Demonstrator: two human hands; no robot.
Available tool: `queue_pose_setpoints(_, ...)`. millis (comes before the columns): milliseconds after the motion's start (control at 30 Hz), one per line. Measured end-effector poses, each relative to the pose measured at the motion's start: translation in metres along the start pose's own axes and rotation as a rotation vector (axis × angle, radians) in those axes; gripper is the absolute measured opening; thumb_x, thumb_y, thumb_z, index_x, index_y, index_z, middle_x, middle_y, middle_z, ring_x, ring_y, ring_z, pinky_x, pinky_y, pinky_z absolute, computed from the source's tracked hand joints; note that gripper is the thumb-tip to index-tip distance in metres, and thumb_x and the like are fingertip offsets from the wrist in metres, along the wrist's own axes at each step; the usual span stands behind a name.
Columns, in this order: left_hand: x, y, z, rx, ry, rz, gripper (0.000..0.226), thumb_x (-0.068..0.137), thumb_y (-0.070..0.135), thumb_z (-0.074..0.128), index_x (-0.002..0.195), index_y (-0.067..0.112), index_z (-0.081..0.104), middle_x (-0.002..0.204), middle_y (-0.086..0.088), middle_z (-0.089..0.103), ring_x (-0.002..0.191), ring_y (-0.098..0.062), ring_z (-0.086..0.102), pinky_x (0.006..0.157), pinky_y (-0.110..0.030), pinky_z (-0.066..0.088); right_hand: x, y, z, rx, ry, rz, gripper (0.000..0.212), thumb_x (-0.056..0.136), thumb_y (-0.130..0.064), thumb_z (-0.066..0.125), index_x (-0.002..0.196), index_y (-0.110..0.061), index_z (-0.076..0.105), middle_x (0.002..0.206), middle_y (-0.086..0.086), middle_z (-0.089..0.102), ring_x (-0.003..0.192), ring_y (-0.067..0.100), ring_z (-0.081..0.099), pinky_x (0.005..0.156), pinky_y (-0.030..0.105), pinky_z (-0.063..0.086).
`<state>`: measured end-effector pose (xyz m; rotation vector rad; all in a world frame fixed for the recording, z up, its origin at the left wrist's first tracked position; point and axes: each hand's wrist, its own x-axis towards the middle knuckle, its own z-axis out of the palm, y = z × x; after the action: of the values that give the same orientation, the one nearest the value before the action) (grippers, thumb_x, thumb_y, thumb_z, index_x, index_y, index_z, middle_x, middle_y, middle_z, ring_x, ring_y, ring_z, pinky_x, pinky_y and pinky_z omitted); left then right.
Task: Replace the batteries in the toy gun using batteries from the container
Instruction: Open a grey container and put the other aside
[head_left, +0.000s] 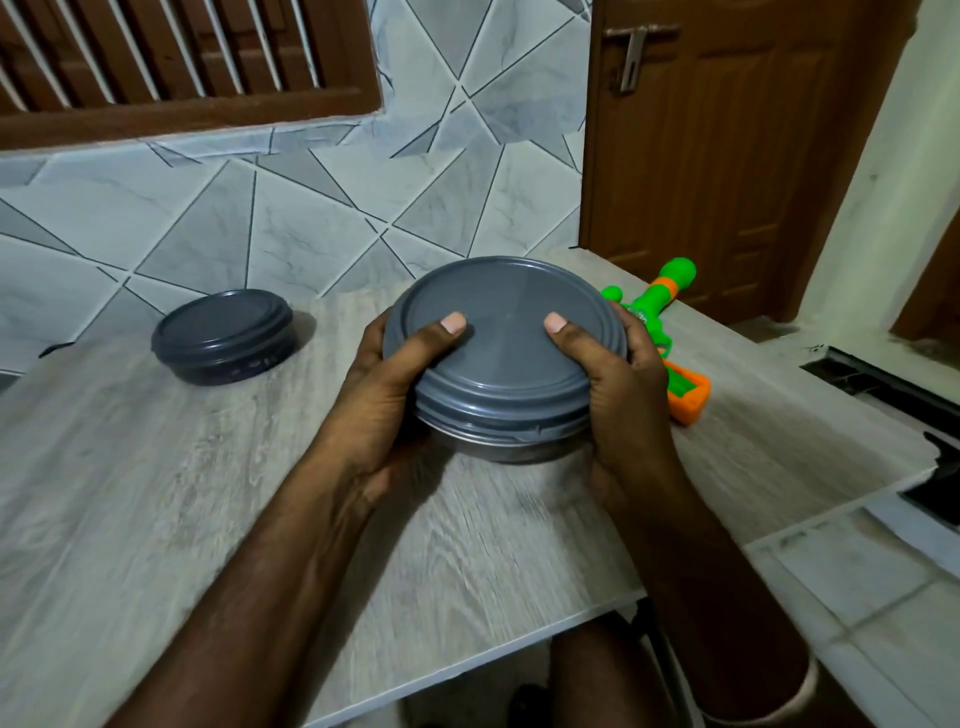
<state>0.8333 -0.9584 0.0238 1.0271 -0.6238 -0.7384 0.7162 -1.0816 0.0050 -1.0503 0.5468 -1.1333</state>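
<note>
A round grey lidded container (501, 358) is tilted toward me just above the table. My left hand (384, 400) grips its left side and my right hand (618, 410) grips its right side, both thumbs pressed on the lid. The lid is on; what is inside is hidden. A green and orange toy gun (675, 332) lies on the table behind my right hand, partly hidden by the container and that hand.
A second dark round lidded container (226, 338) sits at the table's back left near the tiled wall. The wood-grain table (156, 493) ends at a right edge by a brown door (727, 156). My legs show below the front edge.
</note>
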Motion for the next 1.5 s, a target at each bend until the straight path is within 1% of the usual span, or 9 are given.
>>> queue_pose_setpoints(200,0.0,-0.001,0.001,-0.018,0.049,0.008,0.055,0.089,0.017,0.073,0.141,0.018,0.055,0.135,-0.015,0.065,0.122,-0.036,0.065,0.1,-0.059,0.052,0.004,-0.001,0.002,0.014,-0.017,-0.017,0.057,0.077,-0.032,0.081,0.13,-0.025,0.061,0.119,-0.003,0.071,0.106,0.017,0.07,0.09,0.04,0.059)
queue_pose_setpoints(433,-0.005,0.001,0.004,-0.024,0.117,-0.007,0.052,0.086,0.015,0.074,0.136,0.02,0.061,0.126,-0.012,0.071,0.111,-0.032,0.071,0.081,-0.044,0.061,0.005,0.007,0.0,-0.025,0.005,-0.036,0.057,0.078,-0.035,0.078,0.132,-0.025,0.061,0.123,-0.003,0.069,0.109,0.019,0.068,0.092,0.043,0.058)
queue_pose_setpoints(700,-0.009,0.004,0.007,-0.051,0.097,0.012,0.049,0.092,0.02,0.067,0.139,0.013,0.057,0.129,-0.015,0.069,0.116,-0.031,0.069,0.086,-0.042,0.06,0.008,0.006,0.0,0.012,-0.042,-0.014,0.049,0.084,-0.032,0.075,0.131,-0.025,0.061,0.122,-0.002,0.07,0.109,0.02,0.069,0.094,0.044,0.057)
queue_pose_setpoints(767,-0.01,0.006,0.009,-0.045,0.113,0.01,0.043,0.095,0.027,0.063,0.135,0.011,0.06,0.125,-0.014,0.071,0.114,-0.03,0.069,0.094,-0.046,0.059,0.01,0.005,0.003,0.021,-0.048,0.004,0.053,0.084,-0.04,0.07,0.134,-0.026,0.059,0.126,-0.001,0.069,0.113,0.02,0.067,0.097,0.044,0.055)
queue_pose_setpoints(833,-0.007,0.006,0.006,0.007,0.176,0.018,0.04,0.094,0.027,0.065,0.132,0.017,0.063,0.122,-0.01,0.073,0.114,-0.031,0.07,0.1,-0.052,0.054,0.011,0.005,0.004,0.012,-0.027,-0.015,0.044,0.091,-0.034,0.064,0.134,-0.023,0.06,0.126,0.001,0.068,0.113,0.021,0.067,0.098,0.045,0.055)
queue_pose_setpoints(933,-0.005,0.005,0.002,0.041,0.231,0.017,0.039,0.09,0.024,0.069,0.128,0.021,0.066,0.116,-0.008,0.075,0.11,-0.031,0.071,0.096,-0.052,0.057,0.01,0.008,0.004,0.006,0.008,-0.034,0.033,0.096,-0.024,0.06,0.129,-0.021,0.063,0.123,0.001,0.07,0.112,0.022,0.067,0.099,0.046,0.055)
queue_pose_setpoints(1200,-0.005,0.005,-0.002,0.021,0.258,0.044,0.039,0.09,0.023,0.07,0.128,0.019,0.066,0.117,-0.01,0.075,0.111,-0.031,0.071,0.099,-0.055,0.055,0.009,0.007,0.009,0.006,0.002,-0.027,0.037,0.095,-0.025,0.063,0.132,-0.021,0.062,0.124,0.001,0.07,0.112,0.021,0.068,0.097,0.045,0.056)
queue_pose_setpoints(1333,-0.006,0.008,-0.001,0.032,0.217,0.025,0.043,0.092,0.031,0.07,0.133,0.02,0.062,0.12,-0.008,0.074,0.113,-0.029,0.07,0.104,-0.054,0.052,0.013,-0.001,0.012,-0.01,-0.015,-0.037,0.028,0.097,-0.021,0.062,0.125,-0.02,0.066,0.118,0.001,0.072,0.11,0.02,0.068,0.098,0.045,0.055)
queue_pose_setpoints(1500,-0.004,0.019,-0.002,0.135,0.19,0.057,0.045,0.093,0.046,0.065,0.131,0.023,0.063,0.121,0.002,0.074,0.116,-0.023,0.068,0.106,-0.049,0.05,0.026,-0.007,0.022,-0.03,-0.046,-0.024,0.034,0.096,-0.025,0.061,0.13,-0.021,0.062,0.122,0.002,0.07,0.112,0.021,0.067,0.097,0.045,0.055)
